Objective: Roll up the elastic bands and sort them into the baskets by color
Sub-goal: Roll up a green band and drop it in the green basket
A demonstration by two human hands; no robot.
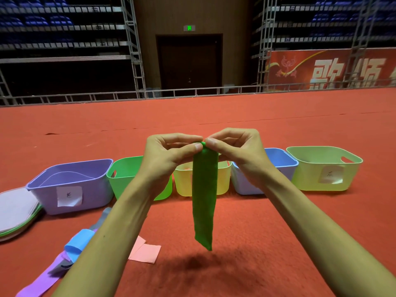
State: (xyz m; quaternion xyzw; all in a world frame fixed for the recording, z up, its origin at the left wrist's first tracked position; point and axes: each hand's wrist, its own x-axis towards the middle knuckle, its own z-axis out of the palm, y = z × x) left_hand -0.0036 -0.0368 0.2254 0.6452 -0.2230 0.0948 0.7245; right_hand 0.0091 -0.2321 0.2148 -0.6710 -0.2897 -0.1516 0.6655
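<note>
A green elastic band (204,198) hangs straight down in mid-air above the red carpet. My left hand (169,153) and my right hand (237,151) both pinch its top end between thumb and fingers, where a small roll shows. Behind the hands stands a row of baskets: purple (70,185), green (122,174), yellow (184,183), blue (280,159) and pale green (325,168). Loose bands lie at the lower left: blue (78,243), purple (42,281), grey (101,217) and pink (145,251).
A stack of flat lids or discs (17,213) sits left of the purple basket. Red carpet (267,243) spreads all around. A metal rail (192,92) and scaffolding bound the far edge.
</note>
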